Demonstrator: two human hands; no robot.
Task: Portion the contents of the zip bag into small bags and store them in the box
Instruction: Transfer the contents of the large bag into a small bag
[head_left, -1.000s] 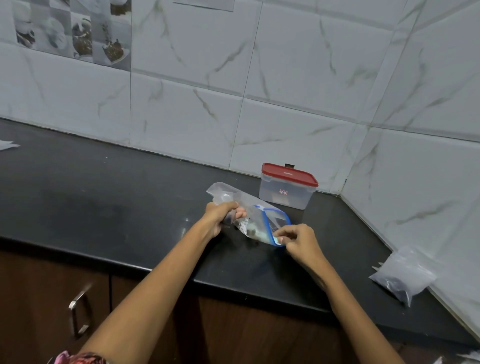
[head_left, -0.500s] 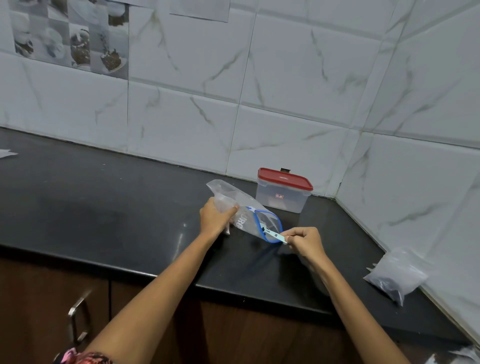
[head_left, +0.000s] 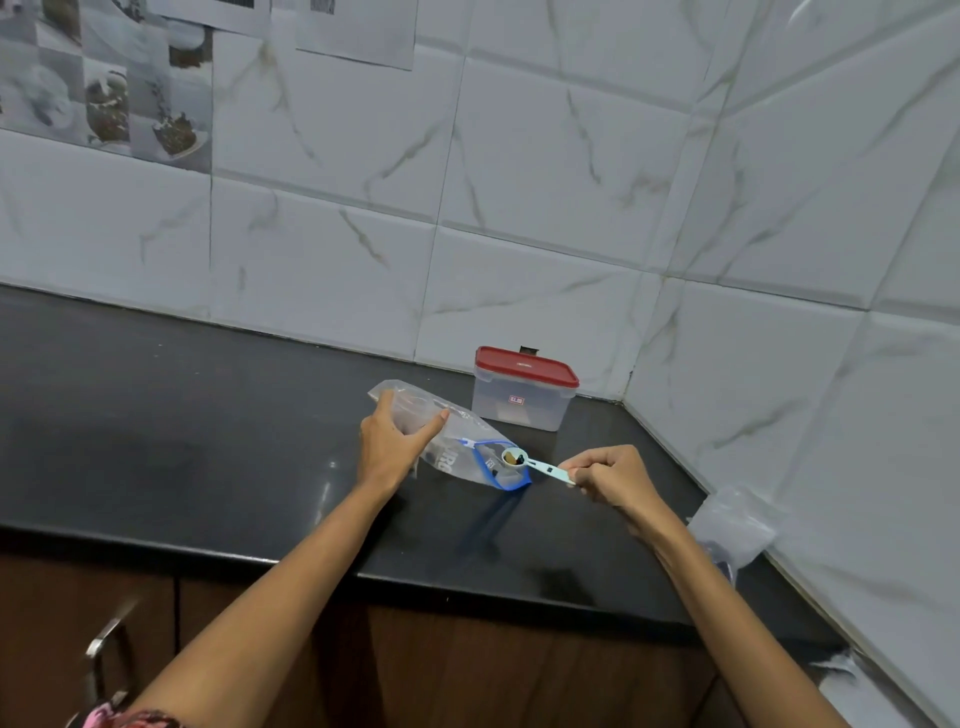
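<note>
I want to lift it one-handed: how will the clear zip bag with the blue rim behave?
The clear zip bag with the blue rim is thin film, so probably floppy. It looks nearly empty, likely light. Its mouth gapes open, so contents may spill if tipped.

Cannot read the printed letters on the zip bag (head_left: 457, 441), half covered by the left hand (head_left: 389, 447). Too small to tell what the dark bits in the scoop (head_left: 514, 460) are. Handle end hidden inside the right hand (head_left: 613, 478), fingertips curled out of sight. Small bag (head_left: 737, 530) partly behind the right forearm, contents blurred. Label on the box (head_left: 519, 397) unreadable. Cupboard handle (head_left: 106, 639) blurred; papers on the wall (head_left: 358, 31) cut off by the top edge.
</note>
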